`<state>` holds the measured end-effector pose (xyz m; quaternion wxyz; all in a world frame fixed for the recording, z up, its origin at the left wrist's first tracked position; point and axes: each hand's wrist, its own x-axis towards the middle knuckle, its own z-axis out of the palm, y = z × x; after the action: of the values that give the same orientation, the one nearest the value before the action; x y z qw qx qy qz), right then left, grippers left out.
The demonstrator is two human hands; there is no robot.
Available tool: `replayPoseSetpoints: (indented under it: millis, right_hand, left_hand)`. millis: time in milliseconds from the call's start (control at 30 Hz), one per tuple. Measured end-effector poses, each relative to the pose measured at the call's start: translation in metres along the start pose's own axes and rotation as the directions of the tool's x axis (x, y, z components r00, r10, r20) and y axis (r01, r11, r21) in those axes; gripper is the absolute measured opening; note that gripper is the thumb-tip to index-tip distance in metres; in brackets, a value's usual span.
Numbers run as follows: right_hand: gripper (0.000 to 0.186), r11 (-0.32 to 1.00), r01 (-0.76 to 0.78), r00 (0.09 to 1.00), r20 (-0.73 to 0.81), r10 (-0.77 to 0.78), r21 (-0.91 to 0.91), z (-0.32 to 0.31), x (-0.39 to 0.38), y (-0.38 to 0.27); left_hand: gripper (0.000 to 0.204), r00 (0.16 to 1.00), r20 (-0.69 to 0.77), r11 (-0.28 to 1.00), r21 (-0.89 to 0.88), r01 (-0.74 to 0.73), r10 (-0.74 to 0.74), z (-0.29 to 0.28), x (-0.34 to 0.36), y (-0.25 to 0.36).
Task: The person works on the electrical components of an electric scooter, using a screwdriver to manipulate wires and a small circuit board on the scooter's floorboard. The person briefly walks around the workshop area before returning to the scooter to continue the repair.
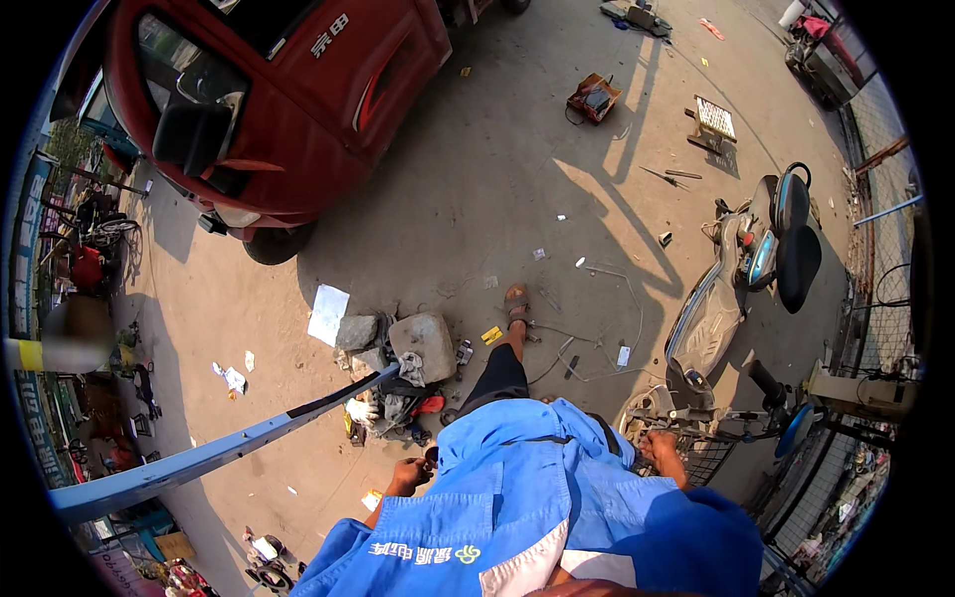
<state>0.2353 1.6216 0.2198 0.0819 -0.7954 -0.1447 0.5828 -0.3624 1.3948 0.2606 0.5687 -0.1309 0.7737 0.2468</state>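
Observation:
My left hand [408, 478] is beside my blue jacket [537, 468], fingers curled at something dark too small to make out. My right hand [664, 456] has curled fingers at the jacket's other side, close to the front of a scooter [711, 318] with exposed parts and a wire basket; whether it touches them I cannot tell. A long blue-grey metal bar [229, 442] slants up from the lower left to a pile of stones [423, 338] with rags and small items. My sandaled foot [516, 303] is on the dusty ground.
A red enclosed vehicle [288, 129] fills the upper left. A box of tools [594, 98] and a small stool [714, 119] stand farther forward. Wires, paper scraps [328, 313] and litter lie on the ground [468, 229]. A mesh fence [865, 189] runs along the right, clutter along the left.

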Motion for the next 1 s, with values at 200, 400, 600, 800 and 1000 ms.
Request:
replayPoseSetpoints:
  millis: [200,400,600,800,1000]
  right_hand:
    - [0.026,0.932,0.145,0.989,0.063,-0.131,-0.334,0.050,0.015,-0.102]
    - [0.033,0.893,0.220,0.975,0.077,-0.206,-0.392,0.070,0.029,-0.257]
    - [0.029,0.814,0.058,0.998,0.024,-0.055,-0.577,0.089,0.037,-0.471]
    - [0.024,0.476,0.507,0.861,0.445,-0.244,-0.719,0.098,0.188,-0.671]
    - [0.014,0.682,0.461,0.881,0.382,-0.278,-0.568,0.234,0.149,-0.940]
  left_hand:
    - [0.023,0.993,0.050,0.993,-0.037,-0.108,0.110,0.053,0.042,0.134]
    - [0.029,0.937,-0.021,0.927,-0.137,-0.348,0.348,0.089,0.051,0.315]
    - [0.027,0.955,-0.151,0.889,-0.352,-0.292,0.254,0.137,0.031,0.358]
    - [0.016,0.891,-0.273,0.667,-0.744,0.043,-0.362,0.269,-0.005,0.257]
    - [0.017,0.940,-0.142,0.648,-0.756,0.098,-0.309,0.444,-0.089,0.283]
